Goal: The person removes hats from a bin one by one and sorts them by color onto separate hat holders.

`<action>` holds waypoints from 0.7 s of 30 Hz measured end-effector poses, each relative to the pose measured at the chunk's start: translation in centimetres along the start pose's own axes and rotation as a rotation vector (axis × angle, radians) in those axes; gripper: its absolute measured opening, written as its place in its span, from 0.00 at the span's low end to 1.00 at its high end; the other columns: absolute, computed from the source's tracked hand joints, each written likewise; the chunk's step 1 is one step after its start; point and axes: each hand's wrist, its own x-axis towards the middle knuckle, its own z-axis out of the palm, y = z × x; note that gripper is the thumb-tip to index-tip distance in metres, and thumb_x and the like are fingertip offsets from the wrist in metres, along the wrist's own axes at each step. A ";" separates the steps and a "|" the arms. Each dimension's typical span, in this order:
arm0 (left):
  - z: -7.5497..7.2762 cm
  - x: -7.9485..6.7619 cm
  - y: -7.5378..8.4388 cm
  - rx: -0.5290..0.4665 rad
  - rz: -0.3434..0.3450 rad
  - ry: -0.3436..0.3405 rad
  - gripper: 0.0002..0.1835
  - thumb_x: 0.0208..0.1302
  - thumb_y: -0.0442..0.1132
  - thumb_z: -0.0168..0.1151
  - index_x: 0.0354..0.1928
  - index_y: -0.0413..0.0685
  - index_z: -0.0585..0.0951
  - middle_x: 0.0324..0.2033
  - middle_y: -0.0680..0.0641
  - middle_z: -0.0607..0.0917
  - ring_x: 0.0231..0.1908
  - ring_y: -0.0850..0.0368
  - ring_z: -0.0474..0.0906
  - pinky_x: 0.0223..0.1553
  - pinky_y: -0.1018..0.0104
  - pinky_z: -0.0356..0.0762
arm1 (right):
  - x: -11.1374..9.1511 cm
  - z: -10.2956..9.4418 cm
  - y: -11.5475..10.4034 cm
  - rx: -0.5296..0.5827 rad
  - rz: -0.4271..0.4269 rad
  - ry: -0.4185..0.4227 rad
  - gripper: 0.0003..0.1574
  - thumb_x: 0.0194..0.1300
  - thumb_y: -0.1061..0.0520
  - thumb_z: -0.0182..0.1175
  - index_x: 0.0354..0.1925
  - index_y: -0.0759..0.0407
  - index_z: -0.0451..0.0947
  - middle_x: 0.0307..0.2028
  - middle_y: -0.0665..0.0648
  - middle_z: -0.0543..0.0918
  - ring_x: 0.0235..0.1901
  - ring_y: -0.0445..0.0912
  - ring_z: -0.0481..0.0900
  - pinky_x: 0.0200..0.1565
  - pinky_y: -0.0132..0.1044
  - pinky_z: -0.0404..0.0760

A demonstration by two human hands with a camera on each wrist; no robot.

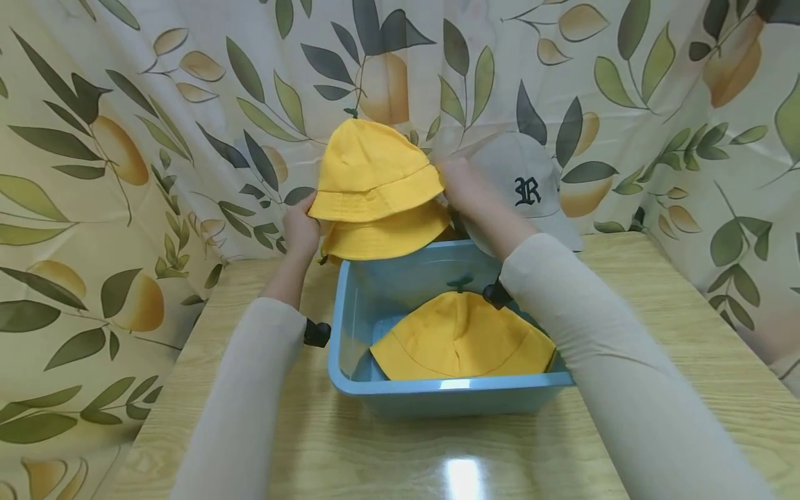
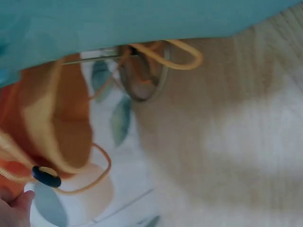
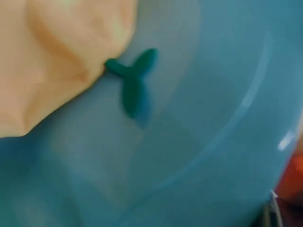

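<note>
Currently left hand (image 1: 302,223) and right hand (image 1: 461,184) grip upper yellow hat (image 1: 371,170) by opposite brim sides, above lower yellow hat (image 1: 381,236) near blue bin's (image 1: 450,385) far rim; third yellow hat (image 1: 459,340) sits inside.

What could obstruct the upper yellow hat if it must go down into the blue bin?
In the head view, a lower yellow hat shows just below the upper yellow hat, overlapping the far rim of the blue bin. Inside, a third yellow hat takes up much of the space.
</note>
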 end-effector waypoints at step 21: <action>1.2 -1.4 -4.8 0.201 0.165 -0.129 0.21 0.67 0.26 0.45 0.57 0.46 0.79 0.48 0.35 0.82 0.49 0.39 0.78 0.50 0.50 0.75 | -1.7 3.8 -0.6 -0.280 -0.228 -0.049 0.15 0.69 0.69 0.44 0.34 0.71 0.79 0.35 0.69 0.82 0.34 0.61 0.80 0.38 0.49 0.80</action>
